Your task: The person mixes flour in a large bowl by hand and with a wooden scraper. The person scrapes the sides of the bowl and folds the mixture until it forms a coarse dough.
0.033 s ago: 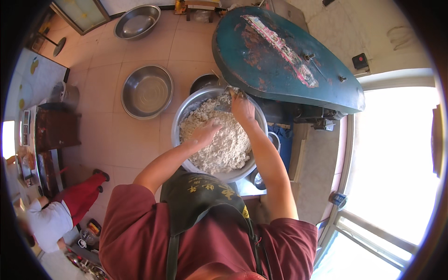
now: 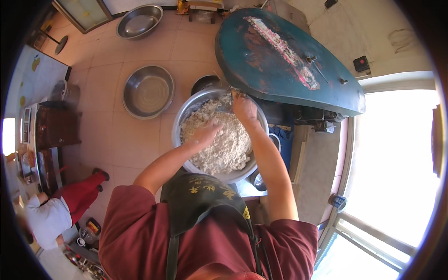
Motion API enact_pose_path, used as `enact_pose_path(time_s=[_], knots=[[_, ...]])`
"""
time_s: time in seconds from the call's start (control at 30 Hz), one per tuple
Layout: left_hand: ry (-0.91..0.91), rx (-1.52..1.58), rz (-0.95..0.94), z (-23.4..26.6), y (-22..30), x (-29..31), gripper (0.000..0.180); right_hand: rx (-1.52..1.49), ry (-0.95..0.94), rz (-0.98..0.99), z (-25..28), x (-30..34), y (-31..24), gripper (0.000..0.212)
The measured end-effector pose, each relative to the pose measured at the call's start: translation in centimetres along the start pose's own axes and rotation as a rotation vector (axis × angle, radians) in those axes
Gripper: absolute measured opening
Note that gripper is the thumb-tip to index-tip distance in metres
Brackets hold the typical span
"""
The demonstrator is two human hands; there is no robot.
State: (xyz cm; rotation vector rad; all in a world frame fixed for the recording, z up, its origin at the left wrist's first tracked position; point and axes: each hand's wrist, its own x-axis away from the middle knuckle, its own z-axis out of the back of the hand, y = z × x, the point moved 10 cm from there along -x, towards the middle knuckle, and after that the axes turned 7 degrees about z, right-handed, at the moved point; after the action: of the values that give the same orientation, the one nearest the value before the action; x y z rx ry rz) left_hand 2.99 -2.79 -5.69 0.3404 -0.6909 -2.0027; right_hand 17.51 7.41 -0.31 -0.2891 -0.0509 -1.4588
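A large metal basin (image 2: 178, 122) in front of me holds shaggy, crumbly dough (image 2: 224, 151), pale and lumpy. My left hand (image 2: 205, 134) rests on the left side of the dough with its fingers stretched out. By the far right rim, my right hand (image 2: 244, 110) points away from me, fingers bent down and drawn together; what they hold, if anything, is hidden. Next to it, a smooth grey patch shows among the dough, but I cannot tell whether it is bare metal or a tool.
A green machine cover (image 2: 284, 58) with worn paint overhangs the basin's far right side. Beyond the basin stands a dark bowl (image 2: 204, 84). Two metal basins (image 2: 148, 91) lie on the tiled floor at left. A person in red trousers (image 2: 83, 198) is at far left; a bright window is right.
The whole view has shifted very slightly. Both hands keep their places in the basin.
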Motion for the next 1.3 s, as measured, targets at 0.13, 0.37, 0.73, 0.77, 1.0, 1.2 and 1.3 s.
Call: enact_pose_path(time_s=[0.13, 0.37, 0.73, 0.77, 1.0, 1.2, 1.3], knots=[[-0.092, 0.009, 0.138, 1.4, -1.3, -0.6, 0.051, 0.086, -0.043, 0.133, 2.0, 3.6, -3.7, 0.041], [-0.236, -0.022, 0.196, -2.5, -3.2, -0.6, 0.042, -0.178, -0.009, -0.004, -0.8, -0.3, -0.8, 0.044], [-0.215, 0.192, 0.271, -0.9, -3.0, 0.3, 0.029, -0.036, 0.228, -0.019, -0.5, -0.2, -0.9, 0.030], [-0.221, 0.188, 0.244, -1.0, -2.8, -0.6, 0.027, -0.019, 0.190, 0.026, -0.7, -0.1, -1.1, 0.031], [-0.123, 0.271, 0.187, -1.2, -3.0, -0.6, 0.031, 0.049, 0.107, 0.076, 0.6, 0.6, -0.5, 0.031], [-0.206, 0.322, 0.269, -1.3, -1.4, -1.5, 0.031, 0.031, 0.054, 0.048, 0.7, 1.1, 1.5, 0.031], [-0.275, 0.330, 0.268, -0.7, 0.6, -1.3, 0.032, 0.007, 0.191, 0.050, -0.1, -0.7, 1.3, 0.029]])
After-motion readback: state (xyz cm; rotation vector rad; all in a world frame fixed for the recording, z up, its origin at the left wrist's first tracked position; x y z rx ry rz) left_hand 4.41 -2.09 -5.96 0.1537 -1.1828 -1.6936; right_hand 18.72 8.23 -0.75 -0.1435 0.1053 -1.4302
